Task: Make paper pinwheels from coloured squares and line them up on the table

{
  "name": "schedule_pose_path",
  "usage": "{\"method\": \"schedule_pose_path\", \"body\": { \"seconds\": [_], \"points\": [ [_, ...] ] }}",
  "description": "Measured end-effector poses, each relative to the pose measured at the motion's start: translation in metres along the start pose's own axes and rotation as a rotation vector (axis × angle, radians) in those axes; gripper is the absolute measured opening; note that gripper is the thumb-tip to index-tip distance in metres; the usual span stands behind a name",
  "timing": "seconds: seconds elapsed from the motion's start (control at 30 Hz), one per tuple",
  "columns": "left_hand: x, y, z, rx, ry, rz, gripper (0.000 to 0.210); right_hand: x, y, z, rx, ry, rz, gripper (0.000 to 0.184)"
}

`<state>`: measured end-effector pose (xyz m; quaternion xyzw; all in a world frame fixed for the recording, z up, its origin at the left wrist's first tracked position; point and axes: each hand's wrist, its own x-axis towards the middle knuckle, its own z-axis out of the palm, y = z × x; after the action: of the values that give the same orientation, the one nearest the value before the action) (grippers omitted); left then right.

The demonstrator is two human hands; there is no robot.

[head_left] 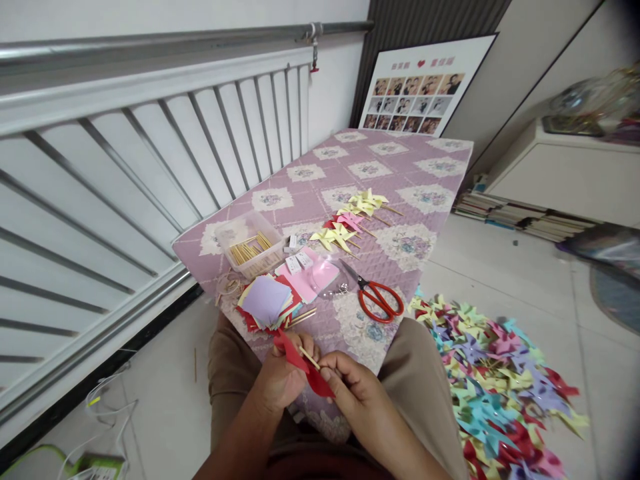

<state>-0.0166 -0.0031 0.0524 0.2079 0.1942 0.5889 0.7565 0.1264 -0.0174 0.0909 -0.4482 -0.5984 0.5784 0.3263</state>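
Just above my lap, my left hand is closed around a red paper pinwheel, its petals folded and partly hidden by my fingers. A short wooden stick lies across the red paper, between my two hands. My right hand pinches the pinwheel's right side, with its fingertips at the stick's near end. Beyond my hands is a stack of coloured paper squares, a lilac one on top. Two or so loose sticks lie beside it. Red-handled scissors rest to the right, blades pointing away.
A clear plastic box holds wooden sticks. Near it are small white boxes, pink paper and finished pinwheels on the flowered tablecloth. Many pinwheels heap on the floor at right. A white radiator borders the left.
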Motion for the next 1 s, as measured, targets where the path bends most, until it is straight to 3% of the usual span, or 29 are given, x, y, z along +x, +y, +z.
{"method": "schedule_pose_path", "body": {
  "seconds": [0.6, 1.0],
  "points": [
    [-0.003, 0.001, 0.005, -0.044, -0.031, 0.045, 0.026, -0.003, 0.0, 0.006, 0.038, 0.006, -0.048, 0.02],
    [-0.003, 0.002, 0.012, -0.013, 0.033, 0.049, 0.033, -0.003, -0.005, 0.006, 0.047, 0.03, -0.097, 0.01]
  ]
}}
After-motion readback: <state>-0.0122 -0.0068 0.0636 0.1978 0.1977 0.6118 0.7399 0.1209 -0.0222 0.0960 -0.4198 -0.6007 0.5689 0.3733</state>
